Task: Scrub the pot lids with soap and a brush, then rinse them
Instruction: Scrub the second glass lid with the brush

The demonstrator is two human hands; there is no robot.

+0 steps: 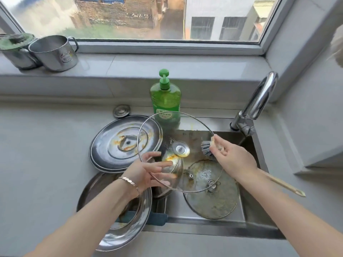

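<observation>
Firmly, glass lid [181, 150] in left hand [146, 173] grip; brush [207, 148] in right hand [235, 160] grip, bristles leftward, handle lower-right.

left hand [148, 173] holding glass lid [194, 127], right hand [233, 156] gripping brush [207, 148]

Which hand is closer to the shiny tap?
Right. The right hand, holding the brush, is just in front of the tap. The left hand holds the glass lid at its other edge, farther left.

Both forearms reach forward; left hand [148, 171] (bracelet [130, 182] at its wrist) pinches a glass lid [181, 149], right hand [232, 156] grips a brush [207, 148].
</observation>
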